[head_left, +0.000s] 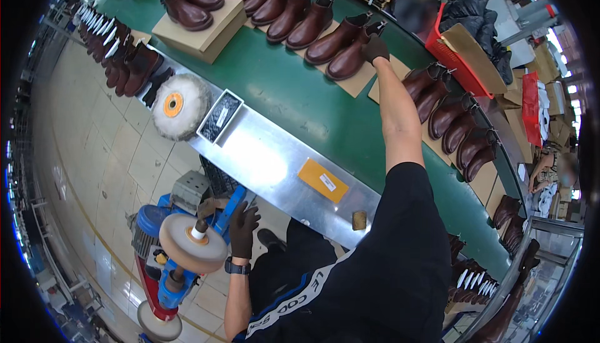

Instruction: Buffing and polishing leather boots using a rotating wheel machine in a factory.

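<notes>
My right hand (pixel 376 50), in a dark brown glove, reaches out over the green belt and grips the back of a brown leather ankle boot (pixel 345 63). Its fingertips are partly hidden against the boot shaft. Another brown boot (pixel 331 41) of the same kind stands just beside it. Lower down, my left hand (pixel 242 227), also gloved, is raised with its fingers apart and nothing in it. Close to that hand is a pale buffing wheel (pixel 184 243) on a blue and red polishing machine (pixel 172 283).
Pairs of brown boots (pixel 294 21) line the far side of the green belt (pixel 281 99) on cardboard. A metal ledge (pixel 269 161) carries an orange card (pixel 319 179), a small brown block (pixel 359 220), a tray (pixel 220 116) and a fluffy white wheel (pixel 194 108). One cardboard box (pixel 200 33) supports boots.
</notes>
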Demonstrator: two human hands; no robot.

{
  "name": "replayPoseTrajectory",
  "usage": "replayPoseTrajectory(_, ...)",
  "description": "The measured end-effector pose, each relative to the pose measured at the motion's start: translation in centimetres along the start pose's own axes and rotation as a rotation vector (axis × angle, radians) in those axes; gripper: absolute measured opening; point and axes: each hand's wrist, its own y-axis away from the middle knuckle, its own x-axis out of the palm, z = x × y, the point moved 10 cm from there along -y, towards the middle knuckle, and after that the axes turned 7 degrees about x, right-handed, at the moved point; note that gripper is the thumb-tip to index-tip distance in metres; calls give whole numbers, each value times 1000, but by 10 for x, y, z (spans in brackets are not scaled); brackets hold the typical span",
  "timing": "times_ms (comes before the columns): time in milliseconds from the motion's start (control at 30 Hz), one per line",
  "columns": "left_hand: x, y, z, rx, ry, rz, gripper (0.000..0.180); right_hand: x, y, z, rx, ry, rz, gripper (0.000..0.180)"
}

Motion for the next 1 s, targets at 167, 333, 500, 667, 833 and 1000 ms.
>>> replayPoseTrajectory(167,-17,29,23,-57,79,-73,43,-39,62,54,-346,-49,-143,21)
replayPoseTrajectory(333,32,-4,-21,279,197,111,59,-181,234,94,-522,-332,-347,15)
replayPoseTrajectory(500,55,20,-153,859,469,235,111,-235,391,133,-513,-739,-149,11)
replayPoseTrajectory(667,4,72,-169,844,848,95,96,-238,492,123,-650,-890,-300,45)
replayPoseTrajectory(833,-15,81,-86,241,1259,102,58,-123,523,37,11,-1109,603,91)
replayPoseTrajectory(1000,-13,99,47,-274,1485,160,54,-25,634,21,237,-1107,1300,80)
